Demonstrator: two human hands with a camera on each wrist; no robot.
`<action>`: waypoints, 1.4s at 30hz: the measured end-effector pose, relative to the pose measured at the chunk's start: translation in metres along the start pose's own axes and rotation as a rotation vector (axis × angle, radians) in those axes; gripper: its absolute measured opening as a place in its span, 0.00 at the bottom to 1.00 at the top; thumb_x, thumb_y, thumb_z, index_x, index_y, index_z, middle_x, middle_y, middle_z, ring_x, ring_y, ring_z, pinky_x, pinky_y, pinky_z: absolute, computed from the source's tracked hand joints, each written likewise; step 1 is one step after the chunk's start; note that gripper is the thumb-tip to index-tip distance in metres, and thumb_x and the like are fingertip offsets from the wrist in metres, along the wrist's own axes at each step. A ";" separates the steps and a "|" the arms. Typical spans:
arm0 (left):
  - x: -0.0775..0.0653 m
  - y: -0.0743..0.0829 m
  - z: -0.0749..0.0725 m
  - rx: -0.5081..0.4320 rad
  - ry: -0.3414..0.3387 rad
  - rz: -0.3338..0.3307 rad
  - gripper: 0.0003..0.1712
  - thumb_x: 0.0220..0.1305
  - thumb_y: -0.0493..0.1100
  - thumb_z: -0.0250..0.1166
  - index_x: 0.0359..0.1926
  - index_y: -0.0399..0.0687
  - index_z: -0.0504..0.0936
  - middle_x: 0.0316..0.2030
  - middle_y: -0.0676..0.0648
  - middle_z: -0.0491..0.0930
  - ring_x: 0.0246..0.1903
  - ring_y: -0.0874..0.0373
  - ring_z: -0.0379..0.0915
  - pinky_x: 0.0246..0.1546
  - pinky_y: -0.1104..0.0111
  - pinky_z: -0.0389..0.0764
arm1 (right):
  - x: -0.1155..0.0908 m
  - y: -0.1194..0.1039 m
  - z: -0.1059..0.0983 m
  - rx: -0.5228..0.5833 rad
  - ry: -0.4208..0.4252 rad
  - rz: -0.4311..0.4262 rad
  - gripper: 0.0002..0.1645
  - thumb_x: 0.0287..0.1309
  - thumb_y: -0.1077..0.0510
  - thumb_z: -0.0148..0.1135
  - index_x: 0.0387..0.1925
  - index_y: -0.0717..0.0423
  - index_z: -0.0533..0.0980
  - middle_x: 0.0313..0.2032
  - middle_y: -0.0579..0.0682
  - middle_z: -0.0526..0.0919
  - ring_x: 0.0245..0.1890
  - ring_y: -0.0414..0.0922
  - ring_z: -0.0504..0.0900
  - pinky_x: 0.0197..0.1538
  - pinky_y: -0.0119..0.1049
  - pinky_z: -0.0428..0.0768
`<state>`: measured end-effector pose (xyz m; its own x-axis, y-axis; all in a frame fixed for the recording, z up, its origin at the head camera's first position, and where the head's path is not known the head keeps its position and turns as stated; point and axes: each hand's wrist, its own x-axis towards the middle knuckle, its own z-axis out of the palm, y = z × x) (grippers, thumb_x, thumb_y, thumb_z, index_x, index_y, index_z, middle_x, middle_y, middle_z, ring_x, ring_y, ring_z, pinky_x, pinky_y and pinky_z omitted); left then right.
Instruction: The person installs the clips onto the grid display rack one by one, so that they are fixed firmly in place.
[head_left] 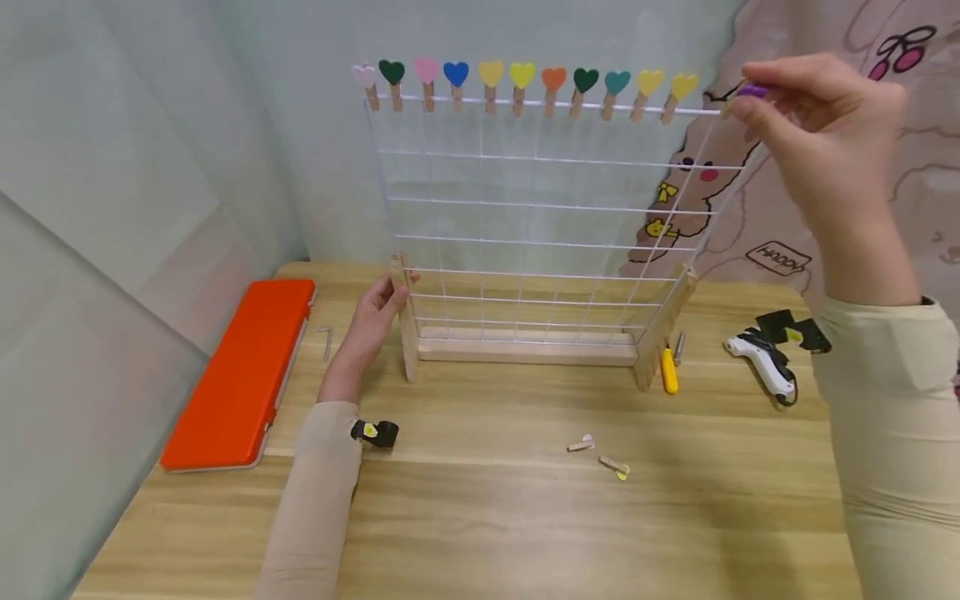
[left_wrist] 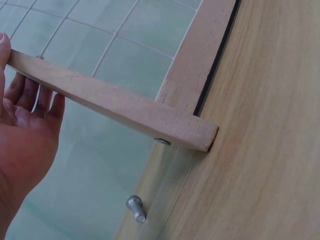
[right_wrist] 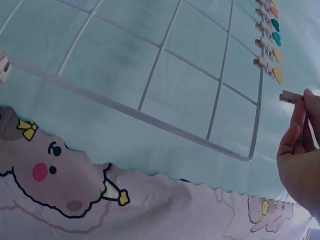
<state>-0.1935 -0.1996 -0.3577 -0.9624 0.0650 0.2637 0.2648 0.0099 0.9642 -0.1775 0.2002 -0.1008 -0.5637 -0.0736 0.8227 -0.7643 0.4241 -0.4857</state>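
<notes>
A white wire grid (head_left: 562,160) stands upright in a wooden base. Along its top wire is a row of wooden clothespins (head_left: 554,81) with coloured hearts. My right hand (head_left: 836,125) pinches a clothespin (right_wrist: 288,97) with a purple heart near the top right corner; in the right wrist view it is apart from the wire. My left hand (head_left: 372,317) holds the left wooden upright (left_wrist: 115,102) of the base, thumb on one side and fingers on the other. Two loose clothespins, one with a white heart (head_left: 587,442) and one with a yellow heart (head_left: 622,472), lie on the table.
An orange-red case (head_left: 240,375) lies at the left, beside a hex key (head_left: 327,342). Near the right upright (head_left: 660,333) are a yellow-handled tool (head_left: 669,371) and a bolt (head_left: 679,348). Farther right lies a white and black glue gun (head_left: 765,367). Curtains hang behind.
</notes>
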 end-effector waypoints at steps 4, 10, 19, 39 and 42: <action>-0.001 -0.001 0.001 0.000 0.011 0.013 0.25 0.61 0.50 0.50 0.56 0.43 0.66 0.56 0.44 0.65 0.54 0.53 0.59 0.52 0.67 0.60 | 0.000 0.001 0.002 0.225 0.038 0.168 0.16 0.43 0.67 0.62 0.39 0.66 0.77 0.34 0.53 0.80 0.30 0.42 0.75 0.34 0.22 0.72; -0.001 -0.004 0.001 -0.009 0.000 0.020 0.26 0.61 0.50 0.50 0.58 0.44 0.65 0.57 0.41 0.63 0.55 0.51 0.57 0.52 0.66 0.59 | 0.004 0.003 0.006 0.056 0.039 0.175 0.13 0.45 0.60 0.61 0.36 0.61 0.78 0.36 0.53 0.80 0.30 0.40 0.76 0.35 0.21 0.72; -0.001 -0.005 0.003 -0.021 0.006 0.035 0.26 0.61 0.49 0.50 0.57 0.40 0.65 0.55 0.41 0.66 0.53 0.50 0.58 0.52 0.66 0.60 | 0.012 0.001 0.009 0.033 0.011 0.183 0.13 0.42 0.60 0.62 0.34 0.61 0.80 0.33 0.52 0.81 0.27 0.39 0.75 0.34 0.21 0.71; 0.000 -0.008 0.000 -0.010 0.010 0.043 0.25 0.61 0.50 0.50 0.56 0.41 0.66 0.55 0.43 0.67 0.55 0.49 0.57 0.52 0.68 0.59 | 0.018 0.003 0.010 0.001 -0.107 0.313 0.11 0.40 0.58 0.65 0.30 0.57 0.81 0.29 0.43 0.81 0.26 0.38 0.73 0.30 0.21 0.68; 0.000 -0.008 0.000 -0.008 0.010 0.041 0.26 0.61 0.49 0.50 0.56 0.39 0.65 0.55 0.42 0.66 0.55 0.50 0.57 0.52 0.68 0.59 | 0.019 0.003 0.009 -0.006 -0.112 0.346 0.14 0.41 0.56 0.64 0.33 0.57 0.80 0.30 0.43 0.81 0.28 0.37 0.74 0.31 0.20 0.68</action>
<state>-0.1958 -0.1998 -0.3654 -0.9514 0.0553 0.3028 0.3032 -0.0005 0.9529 -0.1930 0.1916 -0.0892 -0.8198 -0.0232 0.5722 -0.5205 0.4469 -0.7276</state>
